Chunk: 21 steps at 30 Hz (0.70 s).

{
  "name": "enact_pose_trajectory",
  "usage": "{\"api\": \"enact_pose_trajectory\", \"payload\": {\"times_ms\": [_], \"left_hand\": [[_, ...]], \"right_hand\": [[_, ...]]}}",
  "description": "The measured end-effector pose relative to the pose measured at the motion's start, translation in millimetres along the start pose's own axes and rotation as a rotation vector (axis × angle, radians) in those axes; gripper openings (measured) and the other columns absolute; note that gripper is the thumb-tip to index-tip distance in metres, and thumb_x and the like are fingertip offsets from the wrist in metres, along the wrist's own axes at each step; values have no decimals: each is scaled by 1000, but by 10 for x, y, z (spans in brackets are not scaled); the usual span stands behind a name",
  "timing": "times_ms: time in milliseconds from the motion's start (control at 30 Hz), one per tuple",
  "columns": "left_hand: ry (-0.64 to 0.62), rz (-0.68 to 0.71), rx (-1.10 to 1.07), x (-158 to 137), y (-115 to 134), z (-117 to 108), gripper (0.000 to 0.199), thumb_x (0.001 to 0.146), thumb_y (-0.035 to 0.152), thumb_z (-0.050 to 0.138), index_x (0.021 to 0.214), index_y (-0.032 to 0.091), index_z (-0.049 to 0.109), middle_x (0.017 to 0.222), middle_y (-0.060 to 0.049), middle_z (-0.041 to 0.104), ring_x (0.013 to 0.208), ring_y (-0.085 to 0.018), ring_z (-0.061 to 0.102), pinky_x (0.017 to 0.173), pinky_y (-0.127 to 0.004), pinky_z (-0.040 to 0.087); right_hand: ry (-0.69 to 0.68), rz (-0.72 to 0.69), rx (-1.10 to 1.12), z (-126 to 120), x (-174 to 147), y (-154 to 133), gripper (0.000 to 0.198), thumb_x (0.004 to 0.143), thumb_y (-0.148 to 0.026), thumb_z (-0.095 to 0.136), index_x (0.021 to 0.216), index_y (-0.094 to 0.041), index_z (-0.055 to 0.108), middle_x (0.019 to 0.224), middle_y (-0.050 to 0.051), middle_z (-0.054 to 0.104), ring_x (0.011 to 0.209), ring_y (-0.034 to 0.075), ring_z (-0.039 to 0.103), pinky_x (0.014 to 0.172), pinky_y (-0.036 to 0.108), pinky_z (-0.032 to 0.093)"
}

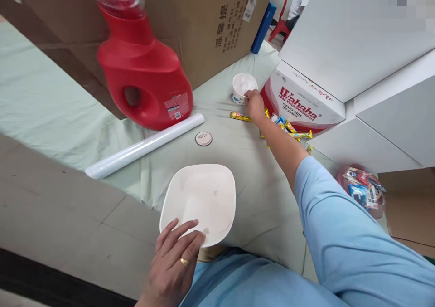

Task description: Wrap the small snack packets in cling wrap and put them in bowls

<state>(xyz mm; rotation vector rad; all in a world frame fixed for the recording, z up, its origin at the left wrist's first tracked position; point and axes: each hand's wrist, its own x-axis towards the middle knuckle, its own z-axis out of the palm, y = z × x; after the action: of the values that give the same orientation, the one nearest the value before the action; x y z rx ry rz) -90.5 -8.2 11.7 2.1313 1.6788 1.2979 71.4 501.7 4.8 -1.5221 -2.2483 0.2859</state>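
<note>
Fingers of the right hand [254,105] are pinching a white paper cup [239,98] toward the far corner of the pale-green surface [258,180], beside a red-white cardboard carton [295,96]; the left hand [178,257], grip unclear, is touching a white squarish dish [200,184] by the near edge.

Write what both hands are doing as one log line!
Left hand: over near rim of rounded-square white bowl | Right hand: at rim of round white patterned tub | Nearby: slim yellow-wrapped sticks
</note>
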Motion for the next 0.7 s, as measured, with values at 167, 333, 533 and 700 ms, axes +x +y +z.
{"api": "enact_pose_trajectory", "payload": {"times_ms": [167,333,533,700], "left_hand": [[-4,60,-45,118,33,49,32,92,0,60,112,24,68,92,-3,81,108,-22,77,119,-47,48],[15,81,-79,152,111,38,30,92,0,61,109,23,68,88,-2,80,104,-23,77,113,-48,49],[35,188,-53,200,285,20,29,88,-1,64,103,23,71,80,-3,78,94,-24,75,104,-45,50],[-13,286,-99,334,536,155,30,88,0,64,105,24,71,81,-1,78,93,-25,74,99,-45,51]], "right_hand": [[113,-151,12,-297,-675,-177,28,112,-32,45,121,-20,68,122,13,61,118,28,60,110,45,50],[80,-277,58,-745,-1889,-276,28,110,-31,45,120,-24,70,115,12,63,114,29,62,104,45,54],[-4,-239,181,-909,-3063,-90,30,108,-24,46,123,-28,72,111,11,67,106,25,66,95,40,58],[-4,-169,318,-1085,-3614,64,31,107,-29,50,132,-29,69,137,13,64,107,22,68,91,40,61]]}}
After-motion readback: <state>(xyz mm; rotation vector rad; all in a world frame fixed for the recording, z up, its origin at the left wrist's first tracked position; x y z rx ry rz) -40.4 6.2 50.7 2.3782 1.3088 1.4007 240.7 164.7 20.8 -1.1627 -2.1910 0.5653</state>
